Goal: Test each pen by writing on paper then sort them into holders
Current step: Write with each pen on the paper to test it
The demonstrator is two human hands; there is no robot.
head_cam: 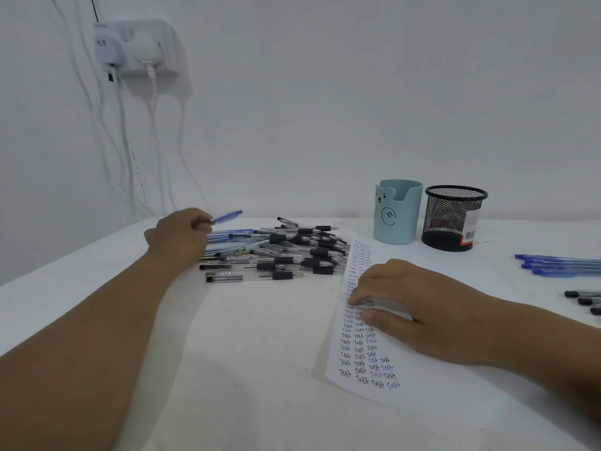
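Note:
A heap of pens (286, 249), mostly clear with black grips and some blue, lies on the white table. Above its left end my left hand (179, 236) holds a blue pen (227, 217), its tip pointing up and to the right. A sheet of paper (406, 379) filled with columns of the word "Test" lies to the right of the heap. My right hand (413, 307) rests flat on it, fingers spread and relaxed. Behind the paper stand a light blue bear holder (396, 211) and a black mesh holder (453, 218).
A row of blue pens (559, 264) and a few black-capped pens (585, 301) lie at the table's right edge. A wall socket with plugs and white cables (136, 50) hangs at the upper left. The table (247, 353) is bare in front of the heap.

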